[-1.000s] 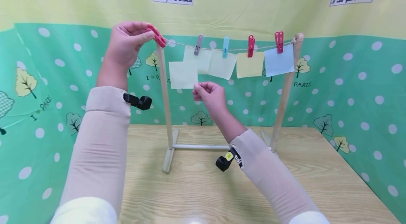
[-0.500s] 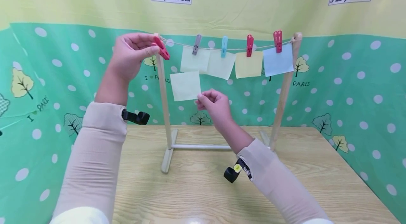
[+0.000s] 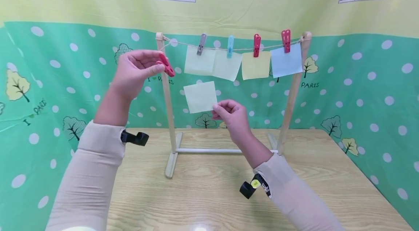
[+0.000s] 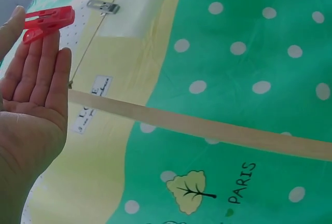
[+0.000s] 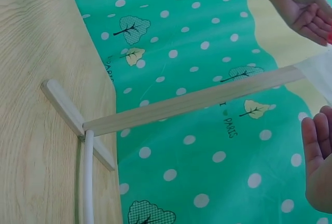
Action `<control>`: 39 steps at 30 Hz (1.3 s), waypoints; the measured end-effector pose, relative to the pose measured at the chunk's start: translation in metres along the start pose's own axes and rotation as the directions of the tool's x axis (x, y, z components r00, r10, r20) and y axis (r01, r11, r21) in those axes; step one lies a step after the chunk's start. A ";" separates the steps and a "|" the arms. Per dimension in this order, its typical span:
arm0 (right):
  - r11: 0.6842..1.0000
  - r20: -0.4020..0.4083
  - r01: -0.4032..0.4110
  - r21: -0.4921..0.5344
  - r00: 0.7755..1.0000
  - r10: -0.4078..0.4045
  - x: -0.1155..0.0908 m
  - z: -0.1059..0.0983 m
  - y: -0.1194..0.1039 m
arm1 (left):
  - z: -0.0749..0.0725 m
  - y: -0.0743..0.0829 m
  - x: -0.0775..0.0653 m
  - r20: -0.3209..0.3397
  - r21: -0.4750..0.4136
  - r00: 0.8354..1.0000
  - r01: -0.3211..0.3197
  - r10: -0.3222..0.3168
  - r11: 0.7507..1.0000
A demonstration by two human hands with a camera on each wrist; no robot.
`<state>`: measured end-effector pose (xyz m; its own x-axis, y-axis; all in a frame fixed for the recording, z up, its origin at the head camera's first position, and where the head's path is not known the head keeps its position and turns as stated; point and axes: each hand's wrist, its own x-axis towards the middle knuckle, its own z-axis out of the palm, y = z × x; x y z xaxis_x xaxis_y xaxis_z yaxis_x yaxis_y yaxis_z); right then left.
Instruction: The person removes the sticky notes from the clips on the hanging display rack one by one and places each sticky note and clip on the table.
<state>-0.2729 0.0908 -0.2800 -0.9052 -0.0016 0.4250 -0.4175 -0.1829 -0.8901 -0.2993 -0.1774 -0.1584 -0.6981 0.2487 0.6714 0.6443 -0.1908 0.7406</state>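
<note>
Though apart, both in fingertip grip: red clothespin (image 3: pixel 168 67), left hand (image 3: pixel 133 70); pale paper (image 3: pixel 200 97), right hand (image 3: pixel 234 119).

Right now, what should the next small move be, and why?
Probably the right hand should lower the pale note toward the tabletop: that note and the red clip in the left hand are both off the string, and both hands have come down in the last second.

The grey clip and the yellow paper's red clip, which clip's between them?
A light blue clip, pinning pale paper to the string; the head view shows it.
</note>
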 end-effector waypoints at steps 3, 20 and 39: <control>1.000 0.002 0.008 0.006 1.000 -0.008 -0.005 -0.006 0.001 | -0.001 -0.006 -0.008 -0.022 0.016 0.999 0.026 -0.026 1.000; 0.997 -0.080 -0.005 0.071 0.997 0.011 -0.024 -0.047 0.007 | -0.011 -0.047 -0.054 -0.052 -0.109 0.997 0.052 -0.058 0.993; 0.992 -0.183 -0.025 0.121 0.982 0.047 -0.037 -0.092 0.016 | -0.021 -0.079 -0.096 -0.153 -0.191 0.983 0.076 -0.106 0.979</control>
<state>-0.2530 0.1781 -0.3253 -0.9232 0.1696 0.3449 -0.3817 -0.3006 -0.8740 -0.2899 -0.2062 -0.2802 -0.8021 0.1194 0.5851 0.5178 -0.3492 0.7810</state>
